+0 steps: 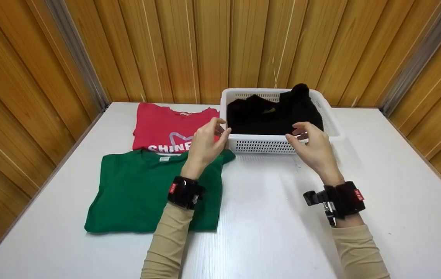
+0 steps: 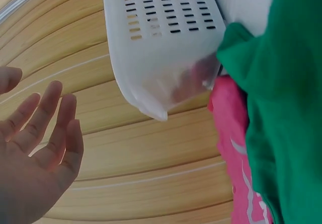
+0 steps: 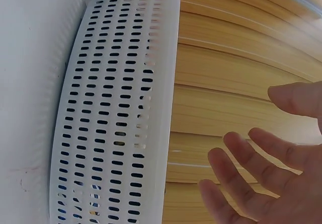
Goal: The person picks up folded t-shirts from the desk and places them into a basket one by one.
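A white perforated basket (image 1: 265,146) stands at the back of the table with a black garment (image 1: 274,116) heaped inside it. My left hand (image 1: 208,143) is by the basket's front left corner, above the shirts; in the left wrist view its loosely bent fingers (image 2: 48,128) hold nothing. Over the front right part of the basket is my right hand (image 1: 313,147), its fingers (image 3: 241,163) spread and free of any object in the right wrist view. A folded green shirt (image 1: 135,193) lies below the left hand, overlapping a folded red shirt (image 1: 158,128) with white lettering.
The white table (image 1: 267,232) carries the shirts on its left side and the basket at its back edge. Wood-patterned panels (image 1: 189,50) rise behind the table and at both sides, close to the basket's rear.
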The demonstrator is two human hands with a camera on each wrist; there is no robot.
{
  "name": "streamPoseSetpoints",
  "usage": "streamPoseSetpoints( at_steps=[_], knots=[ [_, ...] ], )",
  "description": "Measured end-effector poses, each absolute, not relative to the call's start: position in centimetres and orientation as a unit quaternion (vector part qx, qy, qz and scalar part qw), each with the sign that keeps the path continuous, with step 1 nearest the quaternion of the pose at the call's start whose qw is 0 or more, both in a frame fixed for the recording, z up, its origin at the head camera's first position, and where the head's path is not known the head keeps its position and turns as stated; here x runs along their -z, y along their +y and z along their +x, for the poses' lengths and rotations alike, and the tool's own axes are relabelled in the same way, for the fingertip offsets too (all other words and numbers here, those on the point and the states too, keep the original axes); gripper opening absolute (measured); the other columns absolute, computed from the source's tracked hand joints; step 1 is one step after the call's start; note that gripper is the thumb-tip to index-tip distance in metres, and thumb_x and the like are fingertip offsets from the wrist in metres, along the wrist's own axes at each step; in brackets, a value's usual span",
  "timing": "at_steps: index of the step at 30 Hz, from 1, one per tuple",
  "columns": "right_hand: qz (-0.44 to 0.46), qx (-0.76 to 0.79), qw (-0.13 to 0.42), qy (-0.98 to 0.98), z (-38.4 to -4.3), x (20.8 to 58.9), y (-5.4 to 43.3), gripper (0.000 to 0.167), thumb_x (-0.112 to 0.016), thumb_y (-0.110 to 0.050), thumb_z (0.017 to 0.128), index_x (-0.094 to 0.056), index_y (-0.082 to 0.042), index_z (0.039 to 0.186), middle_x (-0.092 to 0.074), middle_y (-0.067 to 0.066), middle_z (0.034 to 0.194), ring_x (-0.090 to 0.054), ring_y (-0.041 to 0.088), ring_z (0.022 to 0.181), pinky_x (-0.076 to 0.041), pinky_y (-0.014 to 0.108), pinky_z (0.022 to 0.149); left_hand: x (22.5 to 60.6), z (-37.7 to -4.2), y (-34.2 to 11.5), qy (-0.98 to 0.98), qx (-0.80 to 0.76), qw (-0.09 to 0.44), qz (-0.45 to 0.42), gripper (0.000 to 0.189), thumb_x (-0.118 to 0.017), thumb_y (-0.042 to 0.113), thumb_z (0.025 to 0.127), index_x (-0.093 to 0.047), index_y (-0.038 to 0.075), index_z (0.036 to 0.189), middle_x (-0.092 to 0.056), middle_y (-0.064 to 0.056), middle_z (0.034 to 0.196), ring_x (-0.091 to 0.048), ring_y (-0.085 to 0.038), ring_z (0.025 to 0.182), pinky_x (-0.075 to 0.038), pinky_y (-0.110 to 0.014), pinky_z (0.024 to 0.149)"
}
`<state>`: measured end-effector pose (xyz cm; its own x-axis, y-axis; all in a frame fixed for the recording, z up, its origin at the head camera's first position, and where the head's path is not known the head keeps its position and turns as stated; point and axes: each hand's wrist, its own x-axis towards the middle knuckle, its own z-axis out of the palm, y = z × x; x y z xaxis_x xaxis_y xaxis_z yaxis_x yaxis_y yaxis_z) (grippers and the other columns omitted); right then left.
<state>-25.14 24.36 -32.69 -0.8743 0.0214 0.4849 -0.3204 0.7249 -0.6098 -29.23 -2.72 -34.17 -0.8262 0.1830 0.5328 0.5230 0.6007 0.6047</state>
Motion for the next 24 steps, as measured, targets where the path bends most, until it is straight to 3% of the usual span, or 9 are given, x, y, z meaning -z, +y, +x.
streamPoseSetpoints(
  at_steps=[4, 6, 15, 24],
  knots=[
    [0.092, -0.359, 0.211, -0.905, -24.8, 32.8, 23.2, 0.035, -0.064, -0.018, 0.088, -0.059, 0.003, 0.117, -0.065, 0.021, 0.105, -0.064, 0.036, 0.094, -0.051, 0.042, 0.082, 34.5, -29.3, -4.0, -0.878, 0.385, 0.207, -0.194, 0.036, -0.064, 0.029, 0.090, -0.057, 0.006, 0.118, -0.070, -0.011, 0.098, -0.068, -0.022, 0.091, -0.057, -0.033, 0.082],
    [0.093, -0.354, 0.197, -0.909, -24.7, 32.8, 22.7, 0.038, -0.064, -0.020, 0.089, -0.059, 0.003, 0.118, -0.065, 0.021, 0.107, -0.064, 0.037, 0.096, -0.050, 0.046, 0.085, 34.7, -29.5, -4.6, -0.880, 0.386, 0.204, -0.190, 0.037, -0.065, 0.028, 0.090, -0.056, 0.006, 0.119, -0.070, -0.011, 0.097, -0.068, -0.023, 0.090, -0.057, -0.034, 0.081],
    [0.077, -0.341, 0.149, -0.925, -24.7, 33.5, 20.6, 0.045, -0.064, -0.028, 0.089, -0.057, 0.002, 0.123, -0.065, 0.020, 0.109, -0.063, 0.035, 0.101, -0.049, 0.046, 0.088, 34.8, -30.3, -8.1, -0.887, 0.389, 0.180, -0.172, 0.048, -0.063, 0.035, 0.090, -0.052, 0.004, 0.125, -0.070, -0.013, 0.095, -0.068, -0.025, 0.090, -0.057, -0.037, 0.082],
    [0.094, -0.343, 0.121, -0.927, -25.3, 34.9, 17.5, 0.043, -0.065, -0.028, 0.088, -0.060, 0.003, 0.117, -0.067, 0.020, 0.105, -0.066, 0.033, 0.095, -0.051, 0.044, 0.086, 35.0, -30.2, -12.3, -0.902, 0.390, 0.144, -0.113, 0.050, -0.058, 0.039, 0.092, -0.050, 0.004, 0.127, -0.068, -0.016, 0.102, -0.066, -0.029, 0.096, -0.054, -0.042, 0.086]
  ],
)
